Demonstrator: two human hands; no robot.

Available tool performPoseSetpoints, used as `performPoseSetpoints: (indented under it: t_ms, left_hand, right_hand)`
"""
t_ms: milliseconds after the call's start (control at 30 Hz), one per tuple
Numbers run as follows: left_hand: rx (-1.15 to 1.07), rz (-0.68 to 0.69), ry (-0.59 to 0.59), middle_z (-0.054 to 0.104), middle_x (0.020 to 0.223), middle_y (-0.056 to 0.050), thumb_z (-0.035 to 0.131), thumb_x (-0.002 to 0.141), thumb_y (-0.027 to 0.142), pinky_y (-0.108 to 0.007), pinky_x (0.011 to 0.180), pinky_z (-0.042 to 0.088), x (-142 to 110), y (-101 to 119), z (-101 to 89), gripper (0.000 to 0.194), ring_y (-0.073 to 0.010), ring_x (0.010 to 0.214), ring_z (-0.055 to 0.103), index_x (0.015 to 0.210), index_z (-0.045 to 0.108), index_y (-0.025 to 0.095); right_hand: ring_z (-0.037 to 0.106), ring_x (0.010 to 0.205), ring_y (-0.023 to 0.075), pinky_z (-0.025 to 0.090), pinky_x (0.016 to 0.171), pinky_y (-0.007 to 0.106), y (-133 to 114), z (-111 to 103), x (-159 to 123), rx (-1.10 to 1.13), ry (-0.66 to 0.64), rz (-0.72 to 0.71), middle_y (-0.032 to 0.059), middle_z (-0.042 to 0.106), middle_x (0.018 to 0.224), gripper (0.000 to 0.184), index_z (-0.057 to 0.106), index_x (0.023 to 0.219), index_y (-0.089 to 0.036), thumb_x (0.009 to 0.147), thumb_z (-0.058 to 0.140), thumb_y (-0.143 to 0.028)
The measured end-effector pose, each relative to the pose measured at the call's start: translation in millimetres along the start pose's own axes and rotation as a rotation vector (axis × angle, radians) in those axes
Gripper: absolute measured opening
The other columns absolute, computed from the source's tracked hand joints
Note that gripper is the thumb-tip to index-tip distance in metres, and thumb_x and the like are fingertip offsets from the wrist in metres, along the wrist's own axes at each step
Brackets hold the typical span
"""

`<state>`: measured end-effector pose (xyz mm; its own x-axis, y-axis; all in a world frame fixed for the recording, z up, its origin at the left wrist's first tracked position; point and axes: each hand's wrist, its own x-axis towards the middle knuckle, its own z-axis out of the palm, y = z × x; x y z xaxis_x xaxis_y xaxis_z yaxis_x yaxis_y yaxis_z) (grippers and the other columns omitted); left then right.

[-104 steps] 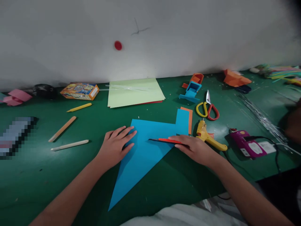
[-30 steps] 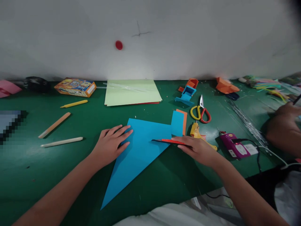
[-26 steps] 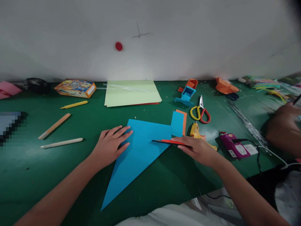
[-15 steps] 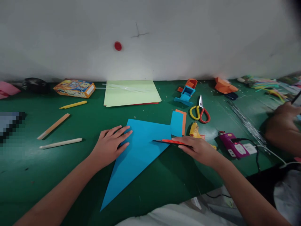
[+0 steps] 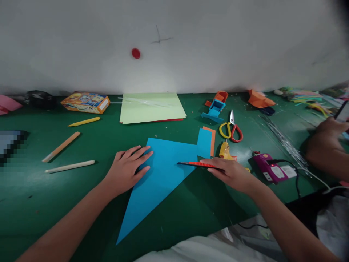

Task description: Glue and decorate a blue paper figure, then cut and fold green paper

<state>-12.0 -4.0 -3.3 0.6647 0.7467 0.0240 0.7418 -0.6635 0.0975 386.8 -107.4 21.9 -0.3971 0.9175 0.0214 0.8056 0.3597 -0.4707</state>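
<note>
A large folded sheet of blue paper (image 5: 160, 178), roughly triangular, lies on the green table. My left hand (image 5: 128, 169) rests on its left edge with fingers spread flat. In my right hand (image 5: 229, 173) is a pair of tweezers (image 5: 197, 164) with black tips and a red ribbed grip, fingers closed round it. The tips point left over the paper; whether they touch it I cannot tell. Just beyond the right hand stands a small blue paper piece (image 5: 204, 142) with an orange piece (image 5: 213, 142) behind it.
Scissors (image 5: 231, 129) and a yellow glue gun (image 5: 226, 151) lie to the right, near a purple power strip (image 5: 272, 168) with cables. Pale green sheets (image 5: 152, 112) and a patterned box (image 5: 86, 102) sit by the wall. Several sticks lie at left. Another person's hand (image 5: 327, 142) is at far right.
Both my hands, the tweezers and the blue paper have stayed nearly still. At far right, the other person's hand now shows more of a phone-like device; the view has shifted slightly.
</note>
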Motion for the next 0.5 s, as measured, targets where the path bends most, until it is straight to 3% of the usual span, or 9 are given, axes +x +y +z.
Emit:
performPoseSetpoints:
  t_ms: [133, 500]
  left_hand:
    - [-0.008, 0.002, -0.007, 0.036, 0.167, 0.004, 0.029, 0.107, 0.057, -0.050, 0.109, 0.034, -1.2, -0.6, -0.9, 0.056, -0.0325, 0.150, 0.036, 0.158, 0.041, 0.037]
    - [0.016, -0.007, -0.020, 0.033, 0.168, 0.005, 0.040, 0.103, 0.057, -0.051, 0.110, 0.032, -0.5, -2.5, 3.4, 0.058, -0.0329, 0.151, 0.033, 0.159, 0.036, 0.040]
  right_hand:
    - [0.069, 0.120, 0.0252, 0.060, 0.097, 0.042, -0.5, -1.4, -1.1, 0.004, 0.008, -0.003, 0.0016, 0.069, 0.138, 0.041, 0.057, 0.146, -0.037, 0.106, 0.047, -0.032]
    - [0.070, 0.117, 0.0244, 0.060, 0.096, 0.040, 1.1, -4.7, -3.4, 0.026, -0.005, 0.015, 0.0019, 0.071, 0.135, 0.040, 0.058, 0.144, -0.037, 0.106, 0.046, -0.033]
